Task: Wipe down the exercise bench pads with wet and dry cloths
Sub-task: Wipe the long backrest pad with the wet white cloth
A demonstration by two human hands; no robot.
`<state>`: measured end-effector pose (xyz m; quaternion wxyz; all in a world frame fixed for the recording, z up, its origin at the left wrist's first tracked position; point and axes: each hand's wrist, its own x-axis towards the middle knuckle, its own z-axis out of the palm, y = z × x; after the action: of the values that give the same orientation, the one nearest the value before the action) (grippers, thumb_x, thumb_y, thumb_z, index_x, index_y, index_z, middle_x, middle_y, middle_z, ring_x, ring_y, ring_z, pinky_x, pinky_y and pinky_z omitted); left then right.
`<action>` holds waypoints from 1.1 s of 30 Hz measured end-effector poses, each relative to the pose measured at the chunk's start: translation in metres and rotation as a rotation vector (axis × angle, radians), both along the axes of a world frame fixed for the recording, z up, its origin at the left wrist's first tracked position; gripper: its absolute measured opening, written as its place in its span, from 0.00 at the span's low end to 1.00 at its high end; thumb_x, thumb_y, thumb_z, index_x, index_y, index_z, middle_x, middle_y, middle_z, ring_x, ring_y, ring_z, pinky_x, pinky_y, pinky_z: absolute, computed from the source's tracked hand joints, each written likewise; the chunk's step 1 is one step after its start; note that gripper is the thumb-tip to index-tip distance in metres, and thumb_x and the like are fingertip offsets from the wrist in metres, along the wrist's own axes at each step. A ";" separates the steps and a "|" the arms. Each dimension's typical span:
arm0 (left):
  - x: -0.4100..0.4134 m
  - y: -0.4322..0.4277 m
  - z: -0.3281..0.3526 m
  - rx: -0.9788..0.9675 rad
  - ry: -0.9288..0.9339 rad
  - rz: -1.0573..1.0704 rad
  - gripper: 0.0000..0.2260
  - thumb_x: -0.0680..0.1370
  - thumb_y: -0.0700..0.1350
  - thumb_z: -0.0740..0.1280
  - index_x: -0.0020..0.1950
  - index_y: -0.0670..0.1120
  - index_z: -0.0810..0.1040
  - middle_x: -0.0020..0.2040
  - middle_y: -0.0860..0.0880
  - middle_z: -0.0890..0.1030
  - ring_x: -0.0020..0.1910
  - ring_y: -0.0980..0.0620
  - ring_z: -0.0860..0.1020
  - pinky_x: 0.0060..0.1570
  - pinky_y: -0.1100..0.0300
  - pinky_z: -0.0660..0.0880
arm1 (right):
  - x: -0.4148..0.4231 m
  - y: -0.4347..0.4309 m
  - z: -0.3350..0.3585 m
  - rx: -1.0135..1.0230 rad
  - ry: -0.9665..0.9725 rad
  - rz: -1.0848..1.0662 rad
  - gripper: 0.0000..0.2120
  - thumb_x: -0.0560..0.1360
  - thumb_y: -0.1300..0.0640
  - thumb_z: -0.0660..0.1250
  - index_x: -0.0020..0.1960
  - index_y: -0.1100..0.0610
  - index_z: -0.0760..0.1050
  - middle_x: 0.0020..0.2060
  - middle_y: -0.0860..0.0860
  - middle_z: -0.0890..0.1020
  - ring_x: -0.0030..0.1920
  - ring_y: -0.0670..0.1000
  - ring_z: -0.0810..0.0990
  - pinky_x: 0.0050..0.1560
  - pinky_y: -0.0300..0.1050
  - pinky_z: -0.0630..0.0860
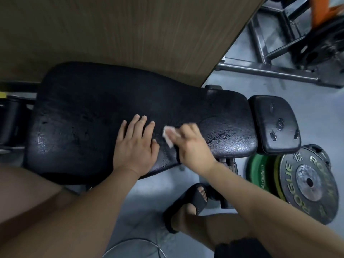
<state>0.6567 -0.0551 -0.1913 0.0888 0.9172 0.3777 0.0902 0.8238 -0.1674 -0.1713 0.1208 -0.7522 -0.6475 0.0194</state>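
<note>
Head view was filled at 11 o'clock by a big wooden board [111, 34], the largest thing seen. Below it, across the middle, the long black bench pad [83, 108] was laid out from 9 o'clock to 3 o'clock. A grey metal frame [270, 71] was seen on the floor at 2 o'clock. Two weight plates, one black [309, 183] and one green [260, 170], were stacked at 4 o'clock. The small pad [273, 123] was found just beside the long pad's 3 o'clock end, with torn spots on its skin.

The left hand [136, 146] was laid flat on the long pad near the middle. Its fingers were kept straight and spread, and nothing was held.

The right hand [193, 146] was blurred, just to the 3 o'clock side of the left hand. Its fingers were curled over a small white cloth [168, 135], which was pressed onto the long pad between the two hands.

Shiny wet streaks were seen on the pad at 3 o'clock of the cloth, so the wet wipe of the long pad was judged to be the step in hand. Whether the cloth itself was damp could not be told.

Next, the cloth would need to be pushed toward 9 o'clock, where the pad looked less streaked. The small pad was judged not yet wiped, and a dry cloth was not seen.
</note>
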 end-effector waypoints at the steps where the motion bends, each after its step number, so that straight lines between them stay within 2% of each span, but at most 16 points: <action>1: 0.000 0.000 -0.001 0.005 0.004 0.000 0.25 0.80 0.53 0.56 0.76 0.47 0.71 0.77 0.45 0.69 0.79 0.45 0.61 0.78 0.41 0.55 | 0.001 -0.010 0.001 -0.017 0.010 0.095 0.24 0.76 0.64 0.55 0.68 0.59 0.78 0.47 0.59 0.75 0.49 0.61 0.71 0.54 0.52 0.73; 3: 0.000 0.000 -0.001 0.011 0.012 -0.004 0.25 0.80 0.53 0.56 0.76 0.47 0.71 0.77 0.45 0.69 0.79 0.45 0.61 0.78 0.41 0.56 | 0.026 -0.012 0.000 -0.005 -0.027 0.115 0.25 0.77 0.63 0.53 0.69 0.56 0.79 0.48 0.59 0.76 0.50 0.62 0.73 0.53 0.53 0.75; 6: 0.000 0.000 0.000 0.014 0.004 -0.004 0.24 0.80 0.52 0.56 0.75 0.47 0.71 0.77 0.45 0.69 0.79 0.45 0.62 0.78 0.42 0.56 | 0.064 0.016 -0.001 0.054 -0.044 -0.238 0.27 0.74 0.63 0.51 0.64 0.54 0.82 0.46 0.59 0.75 0.47 0.62 0.72 0.46 0.58 0.77; 8: 0.000 -0.001 0.000 0.013 -0.004 -0.001 0.24 0.80 0.52 0.56 0.75 0.47 0.71 0.76 0.45 0.70 0.79 0.45 0.62 0.78 0.42 0.56 | 0.061 0.035 0.000 0.058 -0.012 -0.400 0.25 0.73 0.65 0.54 0.61 0.54 0.83 0.45 0.59 0.75 0.46 0.61 0.71 0.46 0.58 0.77; 11: 0.000 0.000 -0.001 0.009 -0.012 -0.002 0.24 0.80 0.51 0.56 0.75 0.47 0.71 0.76 0.45 0.70 0.79 0.45 0.62 0.78 0.42 0.56 | 0.020 0.026 0.006 0.055 0.020 -0.221 0.24 0.70 0.63 0.58 0.62 0.57 0.81 0.46 0.59 0.73 0.47 0.61 0.71 0.47 0.56 0.75; 14: -0.001 0.000 -0.001 0.012 -0.015 -0.001 0.24 0.80 0.51 0.56 0.75 0.47 0.71 0.76 0.45 0.70 0.79 0.45 0.62 0.78 0.42 0.56 | -0.014 -0.022 0.011 -0.018 0.126 0.068 0.20 0.76 0.59 0.64 0.67 0.58 0.79 0.47 0.57 0.74 0.50 0.60 0.71 0.49 0.53 0.73; 16: -0.001 0.000 -0.002 0.013 -0.027 0.000 0.24 0.80 0.51 0.57 0.75 0.47 0.72 0.76 0.45 0.70 0.79 0.45 0.62 0.78 0.41 0.56 | -0.003 -0.045 0.009 -0.056 0.100 0.172 0.17 0.79 0.56 0.66 0.68 0.57 0.79 0.48 0.56 0.75 0.50 0.58 0.72 0.48 0.52 0.74; 17: -0.001 0.000 -0.002 0.013 -0.029 0.001 0.23 0.80 0.50 0.57 0.74 0.47 0.72 0.76 0.45 0.71 0.79 0.45 0.62 0.78 0.42 0.56 | 0.010 -0.051 0.007 -0.045 0.067 0.148 0.17 0.80 0.57 0.66 0.67 0.56 0.80 0.47 0.56 0.75 0.49 0.58 0.72 0.47 0.53 0.75; 19: -0.001 0.000 -0.002 0.015 -0.025 0.002 0.23 0.80 0.50 0.57 0.74 0.48 0.72 0.76 0.45 0.70 0.79 0.45 0.62 0.78 0.42 0.57 | 0.032 -0.052 0.001 0.022 0.019 -0.070 0.17 0.78 0.61 0.67 0.65 0.55 0.81 0.46 0.57 0.75 0.47 0.59 0.71 0.44 0.56 0.76; 21: 0.000 -0.001 -0.002 0.014 -0.028 0.004 0.23 0.80 0.50 0.57 0.74 0.48 0.72 0.76 0.46 0.71 0.79 0.45 0.63 0.78 0.42 0.57 | 0.024 -0.047 -0.003 0.090 0.025 -0.304 0.18 0.75 0.65 0.68 0.63 0.56 0.82 0.46 0.56 0.75 0.47 0.61 0.71 0.44 0.57 0.77; 22: 0.000 -0.001 -0.002 0.010 -0.030 0.003 0.23 0.80 0.50 0.56 0.74 0.48 0.73 0.75 0.46 0.71 0.78 0.45 0.63 0.78 0.42 0.57 | 0.008 -0.043 -0.005 0.113 0.035 -0.337 0.18 0.74 0.65 0.67 0.63 0.56 0.82 0.46 0.55 0.75 0.47 0.60 0.71 0.44 0.56 0.76; 23: 0.000 -0.001 -0.002 0.006 -0.032 0.002 0.23 0.79 0.50 0.56 0.74 0.48 0.73 0.75 0.46 0.71 0.78 0.45 0.63 0.78 0.42 0.57 | -0.013 -0.041 -0.006 0.123 0.049 -0.301 0.18 0.74 0.65 0.66 0.63 0.56 0.81 0.46 0.54 0.74 0.47 0.59 0.70 0.44 0.54 0.74; 25: 0.000 0.000 -0.003 0.000 -0.035 0.003 0.24 0.79 0.50 0.56 0.74 0.48 0.72 0.75 0.45 0.71 0.78 0.45 0.63 0.78 0.42 0.56 | -0.048 -0.045 -0.009 0.082 0.056 -0.091 0.20 0.76 0.64 0.66 0.66 0.56 0.79 0.47 0.53 0.73 0.47 0.58 0.70 0.44 0.53 0.72; 27: 0.000 0.000 -0.003 -0.002 -0.037 0.005 0.24 0.79 0.50 0.57 0.74 0.48 0.73 0.75 0.45 0.71 0.78 0.45 0.63 0.78 0.42 0.57 | -0.045 -0.053 -0.009 0.009 0.028 0.061 0.23 0.76 0.64 0.64 0.70 0.55 0.77 0.48 0.55 0.75 0.48 0.59 0.71 0.46 0.53 0.73; 28: 0.000 0.000 -0.003 -0.003 -0.038 0.005 0.24 0.79 0.50 0.57 0.74 0.48 0.73 0.75 0.45 0.71 0.78 0.45 0.63 0.78 0.42 0.57 | -0.031 -0.057 -0.008 -0.001 0.010 0.048 0.24 0.75 0.64 0.62 0.70 0.54 0.77 0.48 0.55 0.76 0.48 0.60 0.71 0.46 0.53 0.74; 33: 0.000 0.000 -0.004 0.004 -0.036 -0.001 0.23 0.79 0.50 0.57 0.73 0.48 0.73 0.75 0.46 0.72 0.78 0.45 0.63 0.77 0.42 0.57 | 0.038 -0.078 -0.008 0.088 -0.027 -0.507 0.22 0.76 0.68 0.62 0.66 0.54 0.80 0.46 0.56 0.76 0.45 0.59 0.69 0.46 0.54 0.73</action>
<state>0.6572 -0.0553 -0.1956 0.0940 0.9159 0.3753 0.1071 0.8620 -0.2452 -0.1796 0.1457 -0.8848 -0.4398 -0.0498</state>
